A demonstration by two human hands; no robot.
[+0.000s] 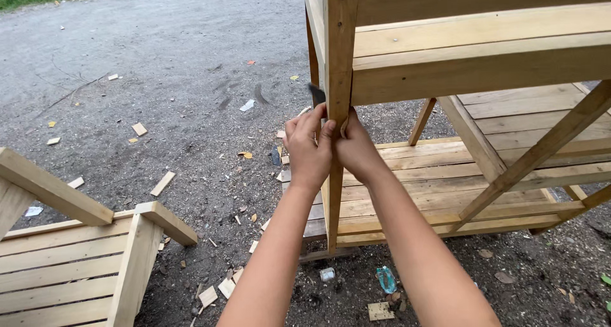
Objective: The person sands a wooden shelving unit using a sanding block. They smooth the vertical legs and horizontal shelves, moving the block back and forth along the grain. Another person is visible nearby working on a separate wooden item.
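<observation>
1. Wooden upright post stands at frame centre, long axis running 12 to 6.
2. I see my left hand and right hand level on it, fingers wrapped, pinching a dark tool at the left hand's 12.
3. Gravel ground with offcuts lies at 9.

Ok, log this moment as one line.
left hand: gripping wooden post | right hand: gripping same post | dark tool: behind post, above left hand | ground: wood offcuts on gravel
</observation>
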